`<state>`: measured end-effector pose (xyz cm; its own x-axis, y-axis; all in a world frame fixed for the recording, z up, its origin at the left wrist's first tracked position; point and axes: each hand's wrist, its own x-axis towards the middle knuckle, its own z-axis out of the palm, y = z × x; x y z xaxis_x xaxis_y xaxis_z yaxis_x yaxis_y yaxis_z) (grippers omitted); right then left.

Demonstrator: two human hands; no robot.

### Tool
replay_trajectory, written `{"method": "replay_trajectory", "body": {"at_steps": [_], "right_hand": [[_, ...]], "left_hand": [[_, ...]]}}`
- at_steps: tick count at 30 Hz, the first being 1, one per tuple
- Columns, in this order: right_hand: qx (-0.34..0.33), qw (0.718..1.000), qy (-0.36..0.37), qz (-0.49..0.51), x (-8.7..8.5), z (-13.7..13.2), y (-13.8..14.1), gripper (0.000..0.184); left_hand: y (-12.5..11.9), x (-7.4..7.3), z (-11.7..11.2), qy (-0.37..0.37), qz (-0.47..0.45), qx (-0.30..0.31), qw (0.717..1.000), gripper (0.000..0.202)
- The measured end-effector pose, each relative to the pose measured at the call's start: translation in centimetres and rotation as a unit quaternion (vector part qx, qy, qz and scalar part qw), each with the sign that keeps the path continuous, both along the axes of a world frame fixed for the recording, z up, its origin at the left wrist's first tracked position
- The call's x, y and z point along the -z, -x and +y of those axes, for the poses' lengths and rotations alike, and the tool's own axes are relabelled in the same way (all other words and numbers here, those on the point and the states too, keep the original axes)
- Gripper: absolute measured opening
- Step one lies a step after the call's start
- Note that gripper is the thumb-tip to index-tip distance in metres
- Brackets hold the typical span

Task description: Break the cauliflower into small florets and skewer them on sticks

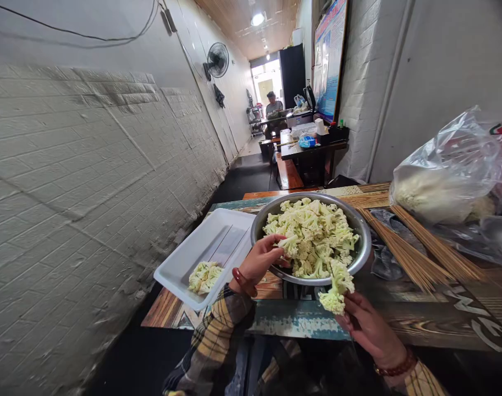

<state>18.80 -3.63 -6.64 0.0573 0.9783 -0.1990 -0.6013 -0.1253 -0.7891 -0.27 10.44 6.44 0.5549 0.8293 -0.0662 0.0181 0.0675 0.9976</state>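
Observation:
My left hand reaches over the near left rim of a steel bowl, its fingers closed on a cauliflower floret. The bowl is heaped with cut cauliflower. In front of the bowl, my right hand grips a thin skewer threaded with cauliflower; most of the stick is hidden by the florets and fingers. To the left, a white plastic tray holds skewered cauliflower at its near end, the thin sticks pointing away from me.
Bamboo skewers lie in two bundles right of the bowl, near a dark grey cloth or glove. A clear plastic bag with pale contents stands at the back right. A brick wall runs along the left. Farther off, a person sits beyond another table.

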Motion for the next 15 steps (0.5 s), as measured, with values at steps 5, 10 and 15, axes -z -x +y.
{"method": "replay_trajectory", "body": {"at_steps": [5, 10, 15], "right_hand": [[0.007, 0.997, 0.046, 0.066, 0.7, 0.1, 0.1, 0.029], [0.009, 0.998, 0.047, 0.049, 0.4, 0.1, 0.2, 0.032], [0.004, 0.999, 0.033, 0.022, -0.3, 0.2, 0.4, 0.031]], "left_hand": [[-0.2, 0.3, -0.1, -0.022, -0.009, -0.001, 1.0, 0.035], [-0.4, 0.5, -0.4, -0.012, -0.044, 0.001, 0.999, 0.034], [-0.8, 0.5, -1.0, 0.027, -0.104, 0.005, 0.994, 0.023]]}}
